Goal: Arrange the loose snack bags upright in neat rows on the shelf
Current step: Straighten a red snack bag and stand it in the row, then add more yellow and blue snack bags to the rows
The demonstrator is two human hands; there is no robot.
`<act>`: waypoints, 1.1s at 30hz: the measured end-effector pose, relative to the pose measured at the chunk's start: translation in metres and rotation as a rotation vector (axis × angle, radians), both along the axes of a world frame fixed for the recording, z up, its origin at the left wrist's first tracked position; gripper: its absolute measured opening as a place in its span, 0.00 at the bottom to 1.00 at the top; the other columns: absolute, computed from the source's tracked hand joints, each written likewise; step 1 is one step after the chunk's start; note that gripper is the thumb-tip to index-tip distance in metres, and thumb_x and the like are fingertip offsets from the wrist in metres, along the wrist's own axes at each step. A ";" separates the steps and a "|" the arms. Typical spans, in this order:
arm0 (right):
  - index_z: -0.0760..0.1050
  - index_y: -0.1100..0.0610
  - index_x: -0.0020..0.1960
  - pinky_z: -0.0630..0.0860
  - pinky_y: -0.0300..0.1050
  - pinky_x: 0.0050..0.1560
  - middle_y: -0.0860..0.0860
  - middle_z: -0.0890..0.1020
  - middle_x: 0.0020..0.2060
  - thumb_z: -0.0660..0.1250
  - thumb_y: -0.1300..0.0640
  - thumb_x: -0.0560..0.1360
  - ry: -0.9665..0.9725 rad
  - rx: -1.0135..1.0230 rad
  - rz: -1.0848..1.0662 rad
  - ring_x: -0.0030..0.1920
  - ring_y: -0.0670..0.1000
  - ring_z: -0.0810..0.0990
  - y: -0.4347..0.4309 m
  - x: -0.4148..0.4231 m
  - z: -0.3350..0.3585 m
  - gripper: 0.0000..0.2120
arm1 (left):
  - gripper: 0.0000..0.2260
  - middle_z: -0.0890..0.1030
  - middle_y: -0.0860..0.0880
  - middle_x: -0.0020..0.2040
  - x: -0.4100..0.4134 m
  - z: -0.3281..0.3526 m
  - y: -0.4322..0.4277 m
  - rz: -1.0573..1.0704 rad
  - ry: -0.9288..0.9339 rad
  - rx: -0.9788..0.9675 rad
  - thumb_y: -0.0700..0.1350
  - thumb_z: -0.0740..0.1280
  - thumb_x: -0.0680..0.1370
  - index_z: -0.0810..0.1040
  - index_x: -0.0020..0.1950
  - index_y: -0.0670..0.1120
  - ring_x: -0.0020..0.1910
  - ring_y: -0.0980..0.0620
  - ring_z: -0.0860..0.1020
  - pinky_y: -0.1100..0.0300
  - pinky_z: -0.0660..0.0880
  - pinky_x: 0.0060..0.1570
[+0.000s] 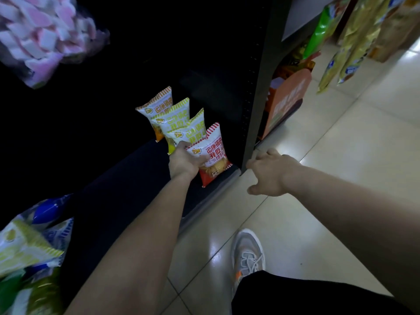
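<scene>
Nearest the lens, far left of the black upright shelf post [256, 98], a blurred heap of crinkly yellow-green, blue and white snack bags [27, 248] is seen, apparently not yet arranged. Further in, on the dark bottom shelf [136, 176], a row running back from the post is formed by an orange-striped white bag [159, 105] and a pair of yellow-green-striped white bags [181, 113], all upright and overlapped. At the front of that row, just left of the post's foot, the red-and-white striped foil bag [216, 153] is gripped at its left edge by the left hand [184, 163], thumb across the face. The bag is slightly tilted. Its base should be settled flat, its face squared with the bags behind, and the grip eased only once it stands. The right hand [270, 172] is held loose and empty beside the post's foot. Whether the post is touched cannot be told.
</scene>
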State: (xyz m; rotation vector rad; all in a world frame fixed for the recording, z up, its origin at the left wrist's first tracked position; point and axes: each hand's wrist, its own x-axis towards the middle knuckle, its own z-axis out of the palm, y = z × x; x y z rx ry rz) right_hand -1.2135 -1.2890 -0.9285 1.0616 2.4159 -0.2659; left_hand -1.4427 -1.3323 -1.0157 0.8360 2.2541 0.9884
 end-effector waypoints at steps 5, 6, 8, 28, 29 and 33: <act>0.65 0.50 0.73 0.70 0.53 0.55 0.54 0.71 0.66 0.65 0.36 0.73 -0.011 -0.023 0.027 0.67 0.58 0.65 -0.005 -0.011 -0.003 0.33 | 0.31 0.77 0.50 0.57 -0.001 0.005 0.005 -0.076 0.298 -0.166 0.63 0.76 0.65 0.74 0.64 0.54 0.51 0.47 0.79 0.50 0.79 0.45; 0.65 0.50 0.73 0.70 0.53 0.55 0.54 0.71 0.66 0.65 0.36 0.74 -0.017 -0.032 0.033 0.67 0.58 0.65 -0.007 -0.013 -0.003 0.33 | 0.31 0.76 0.49 0.58 -0.001 0.007 0.004 -0.110 0.358 -0.189 0.64 0.75 0.66 0.74 0.64 0.53 0.52 0.46 0.78 0.50 0.78 0.44; 0.66 0.50 0.72 0.70 0.52 0.55 0.54 0.71 0.65 0.66 0.37 0.74 -0.029 -0.048 0.041 0.66 0.58 0.66 -0.011 -0.018 -0.001 0.32 | 0.31 0.76 0.48 0.58 -0.001 0.013 0.004 -0.164 0.435 -0.232 0.66 0.74 0.66 0.73 0.64 0.52 0.54 0.46 0.78 0.51 0.76 0.43; 0.66 0.52 0.73 0.71 0.54 0.58 0.55 0.68 0.68 0.67 0.39 0.74 0.141 -0.004 0.278 0.68 0.58 0.66 -0.140 -0.167 0.076 0.32 | 0.30 0.73 0.48 0.66 -0.149 0.162 -0.299 -0.247 0.703 -0.541 0.65 0.68 0.73 0.70 0.71 0.52 0.62 0.47 0.75 0.55 0.72 0.57; 0.65 0.52 0.73 0.71 0.54 0.57 0.55 0.68 0.68 0.67 0.39 0.75 0.160 -0.004 0.299 0.68 0.58 0.65 -0.153 -0.179 0.076 0.32 | 0.31 0.73 0.47 0.67 -0.159 0.162 -0.322 -0.215 0.651 -0.548 0.64 0.68 0.73 0.70 0.71 0.51 0.63 0.46 0.75 0.55 0.72 0.57; 0.65 0.52 0.74 0.74 0.54 0.57 0.54 0.68 0.68 0.67 0.40 0.75 0.209 -0.032 0.398 0.67 0.58 0.67 -0.202 -0.224 0.071 0.32 | 0.36 0.70 0.42 0.70 -0.192 0.165 -0.382 -0.148 0.470 -0.613 0.63 0.71 0.72 0.67 0.74 0.47 0.63 0.43 0.75 0.54 0.72 0.57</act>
